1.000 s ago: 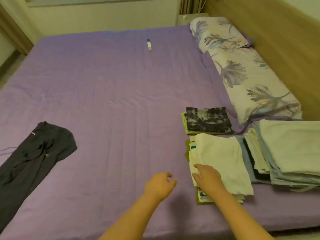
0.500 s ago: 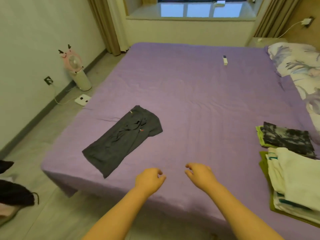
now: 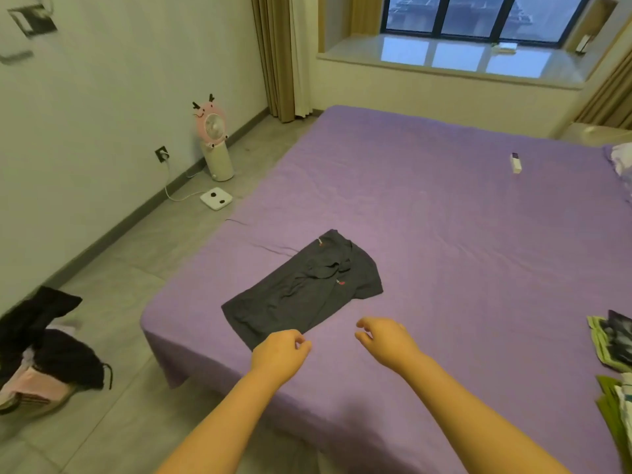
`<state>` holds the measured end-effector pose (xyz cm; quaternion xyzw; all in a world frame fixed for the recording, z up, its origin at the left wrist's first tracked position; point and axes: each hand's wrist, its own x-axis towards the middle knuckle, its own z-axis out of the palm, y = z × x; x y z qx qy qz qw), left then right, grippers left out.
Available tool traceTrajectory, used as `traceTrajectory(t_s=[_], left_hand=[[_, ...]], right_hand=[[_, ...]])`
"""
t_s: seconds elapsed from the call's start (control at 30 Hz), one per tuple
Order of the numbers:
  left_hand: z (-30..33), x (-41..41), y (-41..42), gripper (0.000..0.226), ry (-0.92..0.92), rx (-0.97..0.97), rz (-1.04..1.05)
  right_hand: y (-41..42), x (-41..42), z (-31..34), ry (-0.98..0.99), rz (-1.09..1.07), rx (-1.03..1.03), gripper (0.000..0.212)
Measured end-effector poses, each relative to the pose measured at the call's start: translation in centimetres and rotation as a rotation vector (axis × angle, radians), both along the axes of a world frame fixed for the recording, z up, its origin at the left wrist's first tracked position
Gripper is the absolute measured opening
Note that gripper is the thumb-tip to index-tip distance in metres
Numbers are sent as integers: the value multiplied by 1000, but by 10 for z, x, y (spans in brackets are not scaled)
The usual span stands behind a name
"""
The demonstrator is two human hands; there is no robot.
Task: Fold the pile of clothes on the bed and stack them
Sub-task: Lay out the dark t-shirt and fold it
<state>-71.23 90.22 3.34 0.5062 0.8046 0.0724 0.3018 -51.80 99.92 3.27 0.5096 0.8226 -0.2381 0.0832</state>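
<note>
Both hands hold nothing: the left hand [image 3: 279, 352] hovers with fingers loosely curled just past the near end of the dark shirt [image 3: 304, 289], and the right hand [image 3: 384, 338] hangs beside it, fingers slackly bent, over bare sheet. That shirt lies flat and rumpled on the purple bed [image 3: 444, 234], near the bed's left edge. Well to the right of the shirt, at the frame's edge, sit two folded stacks [image 3: 612, 340] of clothes. Far beyond the shirt a small white remote [image 3: 515, 163] rests on the sheet. Left of the shirt, on the floor, stand a pink fan [image 3: 213, 138] and a heap of dark clothing [image 3: 44, 350].
</note>
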Motion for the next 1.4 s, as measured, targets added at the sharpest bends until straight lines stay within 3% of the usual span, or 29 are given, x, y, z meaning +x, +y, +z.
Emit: traceTrajectory(t_s=[0.53, 0.93, 1.07, 1.23, 1.33, 1.4], left_hand=[[-46, -61, 213, 30, -44, -63, -61], [-169, -71, 391, 32, -136, -188, -197], [-214, -70, 428, 32, -101, -180, -203], [-253, -64, 461, 38, -1, -18, -145], [-267, -50, 469, 56, 128, -93, -77], [-271, -43, 468, 53, 211, -151, -82]], right_hand=[[206, -38, -64, -24, -121, -143, 38], [309, -46, -178, -42, -296, -252, 45], [335, -56, -218, -43, -321, -210, 48], [357, -73, -257, -13, -401, -128, 57], [354, -82, -274, -42, -419, -110, 59], [348, -83, -281, -21, -449, -110, 49]])
